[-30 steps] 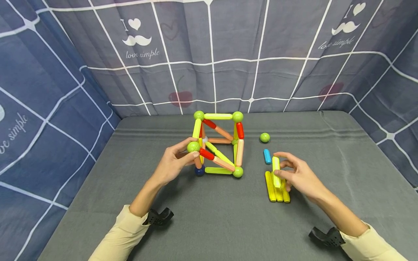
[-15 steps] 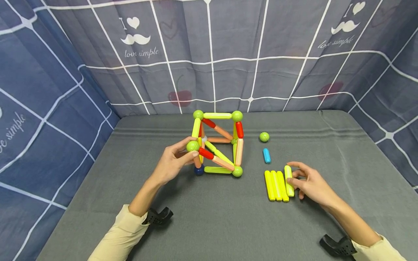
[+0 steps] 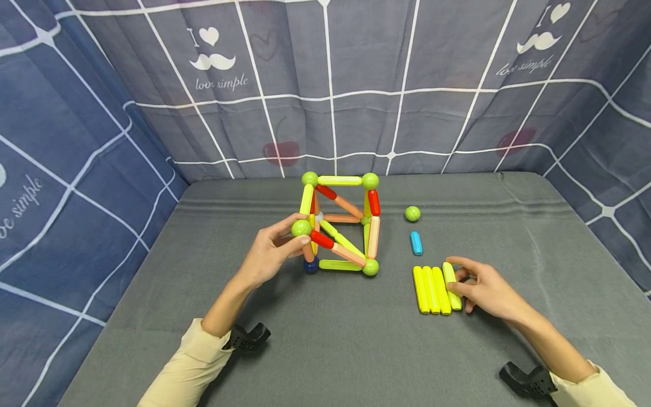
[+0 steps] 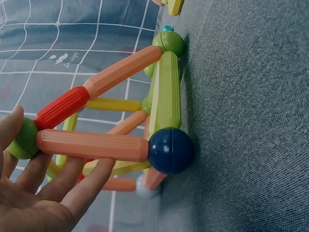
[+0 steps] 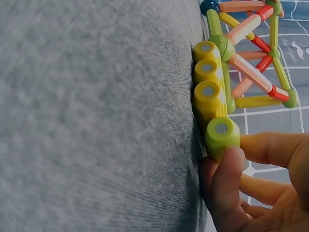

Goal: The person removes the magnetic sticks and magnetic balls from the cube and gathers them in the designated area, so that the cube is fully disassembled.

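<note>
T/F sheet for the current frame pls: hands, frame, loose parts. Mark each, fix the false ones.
1. The left hand grips the frame at a green corner ball. True.
2. All the frame's balls are green. False: a dark blue ball sits at a bottom corner.
3. The right hand pinches a yellow-green rod. True.
4. Both hands are on the frame. False: only the left hand touches it.
5. In the head view, the short blue rod lies between the loose green ball and the yellow rods. True.
6. The short blue rod touches the loose green ball. False: there is a gap between them.
</note>
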Action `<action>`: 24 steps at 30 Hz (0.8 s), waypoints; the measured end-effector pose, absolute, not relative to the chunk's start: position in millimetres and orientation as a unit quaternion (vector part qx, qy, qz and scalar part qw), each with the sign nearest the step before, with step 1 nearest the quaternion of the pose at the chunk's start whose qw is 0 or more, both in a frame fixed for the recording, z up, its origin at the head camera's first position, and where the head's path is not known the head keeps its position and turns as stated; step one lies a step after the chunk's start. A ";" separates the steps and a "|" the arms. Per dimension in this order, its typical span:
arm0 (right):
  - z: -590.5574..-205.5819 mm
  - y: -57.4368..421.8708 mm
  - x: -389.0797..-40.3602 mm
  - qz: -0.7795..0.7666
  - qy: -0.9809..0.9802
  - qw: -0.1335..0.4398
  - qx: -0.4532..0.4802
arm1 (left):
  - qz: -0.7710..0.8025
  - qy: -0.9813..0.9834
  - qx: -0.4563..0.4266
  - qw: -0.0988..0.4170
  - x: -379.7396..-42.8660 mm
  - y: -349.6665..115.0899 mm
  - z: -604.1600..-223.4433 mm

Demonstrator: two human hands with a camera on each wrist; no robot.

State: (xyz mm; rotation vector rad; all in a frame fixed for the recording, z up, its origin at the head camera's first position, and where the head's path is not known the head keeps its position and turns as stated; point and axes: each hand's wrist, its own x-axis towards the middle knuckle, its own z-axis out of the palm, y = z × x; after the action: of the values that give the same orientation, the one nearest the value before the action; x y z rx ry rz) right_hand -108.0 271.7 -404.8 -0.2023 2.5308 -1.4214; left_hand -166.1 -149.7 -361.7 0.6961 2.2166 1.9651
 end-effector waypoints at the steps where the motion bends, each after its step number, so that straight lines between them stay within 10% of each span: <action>1: -404.6 271.8 -108.0 -0.485 0.863 0.119 -0.071 | 0.644 0.728 0.228 0.049 -166.0 -149.4 -361.8; 24: -405.0 275.2 -108.7 -0.475 0.864 0.136 -0.099 | 0.650 0.725 0.223 0.048 -165.4 -148.6 -361.4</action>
State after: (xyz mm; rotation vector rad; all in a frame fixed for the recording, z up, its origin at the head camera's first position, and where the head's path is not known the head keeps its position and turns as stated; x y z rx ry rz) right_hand -108.7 275.2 -405.0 -0.2865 2.5002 -1.3763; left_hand -165.4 -148.6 -361.4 0.6796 2.2105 1.9828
